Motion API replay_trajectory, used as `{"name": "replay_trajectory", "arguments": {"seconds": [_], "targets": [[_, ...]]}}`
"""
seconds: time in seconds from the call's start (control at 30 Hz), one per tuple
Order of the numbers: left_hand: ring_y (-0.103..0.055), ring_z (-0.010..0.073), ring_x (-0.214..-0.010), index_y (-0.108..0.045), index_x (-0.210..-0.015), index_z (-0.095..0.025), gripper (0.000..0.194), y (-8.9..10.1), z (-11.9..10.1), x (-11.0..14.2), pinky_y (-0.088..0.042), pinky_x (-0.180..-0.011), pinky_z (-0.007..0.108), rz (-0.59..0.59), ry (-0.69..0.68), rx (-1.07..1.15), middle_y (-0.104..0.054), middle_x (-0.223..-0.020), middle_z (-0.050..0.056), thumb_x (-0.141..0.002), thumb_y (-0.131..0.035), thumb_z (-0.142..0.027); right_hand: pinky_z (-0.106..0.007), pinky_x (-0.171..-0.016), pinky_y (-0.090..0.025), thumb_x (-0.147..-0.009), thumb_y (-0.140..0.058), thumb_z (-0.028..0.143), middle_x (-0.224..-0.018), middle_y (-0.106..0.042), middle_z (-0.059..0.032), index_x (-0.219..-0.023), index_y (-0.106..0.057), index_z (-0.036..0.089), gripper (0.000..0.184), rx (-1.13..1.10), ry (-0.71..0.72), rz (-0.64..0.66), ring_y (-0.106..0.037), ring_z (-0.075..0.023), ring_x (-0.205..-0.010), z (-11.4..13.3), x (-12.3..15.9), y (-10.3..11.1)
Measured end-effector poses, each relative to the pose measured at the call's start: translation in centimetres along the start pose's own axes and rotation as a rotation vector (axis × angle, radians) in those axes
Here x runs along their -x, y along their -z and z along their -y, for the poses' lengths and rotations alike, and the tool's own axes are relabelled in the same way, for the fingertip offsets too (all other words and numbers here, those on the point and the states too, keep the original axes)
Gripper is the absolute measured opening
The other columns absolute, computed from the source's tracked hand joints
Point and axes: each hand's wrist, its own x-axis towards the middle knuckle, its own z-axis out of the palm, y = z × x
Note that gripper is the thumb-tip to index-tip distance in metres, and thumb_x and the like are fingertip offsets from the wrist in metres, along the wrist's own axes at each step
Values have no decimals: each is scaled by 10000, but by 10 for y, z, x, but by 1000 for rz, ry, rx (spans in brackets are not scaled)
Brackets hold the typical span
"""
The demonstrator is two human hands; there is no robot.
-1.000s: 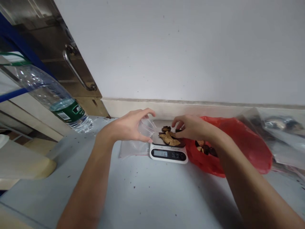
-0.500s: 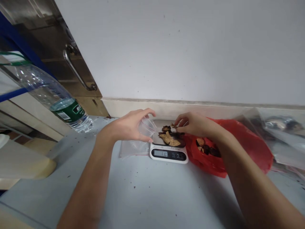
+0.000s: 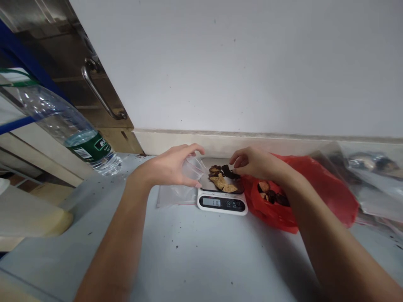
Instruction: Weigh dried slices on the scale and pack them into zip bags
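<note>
A small white digital scale stands on the table with its display lit, and brown dried slices lie on its plate. From the left, my left hand curves around a clear zip bag; its thumb and index finger are apart, with the bag's mouth between them. The lower fingers are hidden. Over the plate's right side, my right hand has its thumb and fingertips bent together at a dark dried slice. A red plastic bag lies under my right forearm, with more dried slices in its opening.
A water bottle with a green label stands at the left, near a whitish container. Clear bags lie at the far right. A white wall rises behind the scale. Another clear bag lies flat beside the scale.
The small light piece at my right fingertips is no longer seen there. A dark slice now shows higher on the plate at those fingertips. My left hand keeps its pose.
</note>
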Motion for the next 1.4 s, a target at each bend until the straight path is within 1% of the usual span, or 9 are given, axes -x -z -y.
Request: {"name": "replay_trajectory", "arguments": {"seconds": [0.13,0.27,0.53,0.7,0.87,1.0,1.1,1.23,1.4], "targets": [[-524,322,-1304,-493,-1398,-329,754,0,1,0,-471,-1016,407,5,-6,4,-565,-1402,86,-735,-783,-543,-232,-753,-515,-805,-674,112,-948,-793,-52,-970,-793,188,217,75,74,-47,-732,-192,-889,2,-3,-7],[-529,316,-1292,-500,-1392,-336,737,-1,2,-1,-472,-1015,409,3,-27,13,-577,-1386,82,-740,-779,-536,-238,-716,-502,-760,-714,149,-961,-791,-50,-995,-829,223,272,157,205,-18,-709,-211,-889,2,-10,-17],[-520,319,-1307,-511,-1386,-313,731,-1,0,0,-466,-1028,408,-2,-29,19,-586,-1381,84,-738,-778,-518,-240,-648,-469,-754,-679,144,-884,-799,-60,-859,-843,194,201,194,270,-16,-672,-187,-759,0,-14,-24],[-532,312,-1279,-509,-1391,-310,740,0,-2,0,-471,-1003,392,2,-25,20,-587,-1367,84,-735,-768,-532,-238,-658,-475,-751,-668,136,-830,-798,-50,-749,-817,202,163,146,283,-79,-668,-177,-723,-1,-15,-22],[-516,318,-1302,-510,-1387,-314,753,0,0,0,-456,-1033,400,-2,-23,21,-577,-1388,82,-722,-773,-551,-246,-665,-487,-776,-641,180,-814,-786,-35,-745,-788,201,151,50,276,-166,-678,-181,-744,-1,-5,-6],[-516,322,-1309,-503,-1393,-329,754,1,3,1,-459,-1032,406,-3,-10,12,-566,-1408,78,-729,-770,-567,-248,-569,-445,-784,-627,206,-692,-746,-2,-719,-747,200,137,25,227,-152,-639,-156,-624,4,13,14],[-528,324,-1300,-501,-1398,-335,743,2,2,3,-468,-1021,405,-7,-10,6,-568,-1409,75,-741,-753,-576,-259,-598,-464,-780,-627,182,-677,-748,10,-684,-714,211,133,37,214,-156,-642,-157,-609,4,24,26],[-518,333,-1340,-489,-1410,-344,745,4,-2,5,-472,-1036,418,-7,-22,19,-547,-1454,79,-748,-749,-565,-295,-615,-503,-753,-667,155,-675,-748,-11,-643,-702,234,140,54,169,-185,-652,-190,-615,0,32,35],[-482,333,-1407,-465,-1444,-354,774,5,-5,7,-472,-1068,415,-10,-39,44,-501,-1515,79,-757,-748,-571,-309,-526,-482,-778,-678,197,-645,-733,-14,-624,-727,254,171,97,132,-163,-647,-205,-585,-7,38,41]]}}
